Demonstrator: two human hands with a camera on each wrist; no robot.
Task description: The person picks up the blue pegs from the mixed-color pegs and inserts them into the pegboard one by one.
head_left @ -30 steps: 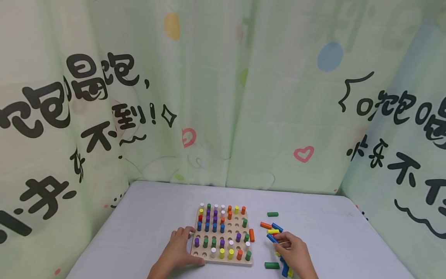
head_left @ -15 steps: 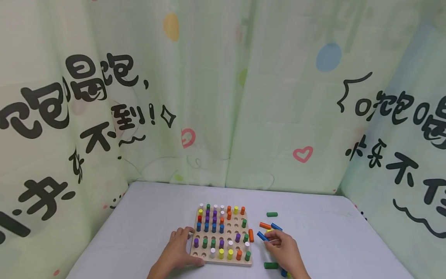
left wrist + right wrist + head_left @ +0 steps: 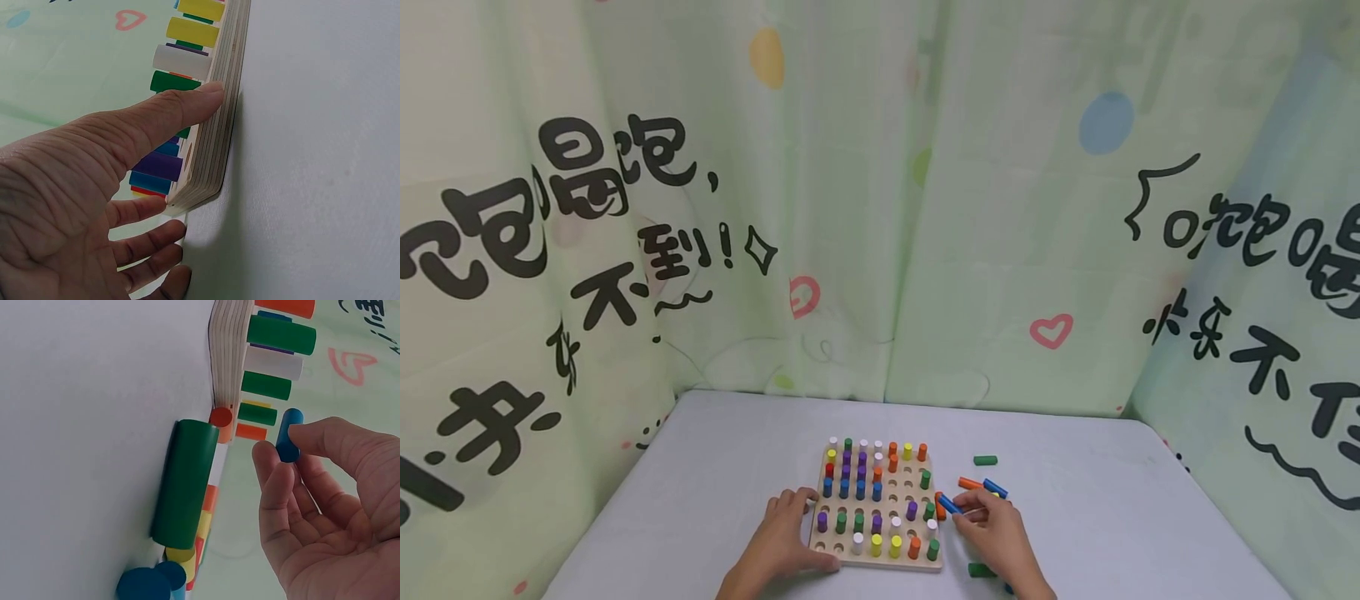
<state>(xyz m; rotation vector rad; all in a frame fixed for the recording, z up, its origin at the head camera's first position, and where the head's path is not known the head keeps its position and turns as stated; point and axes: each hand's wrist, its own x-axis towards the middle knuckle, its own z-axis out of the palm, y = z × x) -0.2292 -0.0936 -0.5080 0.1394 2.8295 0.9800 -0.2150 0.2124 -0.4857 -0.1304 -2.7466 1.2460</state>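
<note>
Across a white table (image 3: 1112, 500), a left hand (image 3: 786, 533), fingers relaxed, braces the near left corner of a wooden board (image 3: 887, 567); the nearer right hand (image 3: 992, 529) pinches a blue peg (image 3: 950, 503) just beside the opposite edge, its long axis slanting toward the holes.

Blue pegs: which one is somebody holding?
The blue peg pinched in the right hand's grip; the other blue pegs stand in the board or lie loose beside it.

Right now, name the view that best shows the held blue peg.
The right wrist view: the blue peg appears largest there. The head view shows it small; the left wrist view doesn't clearly show it.
</note>
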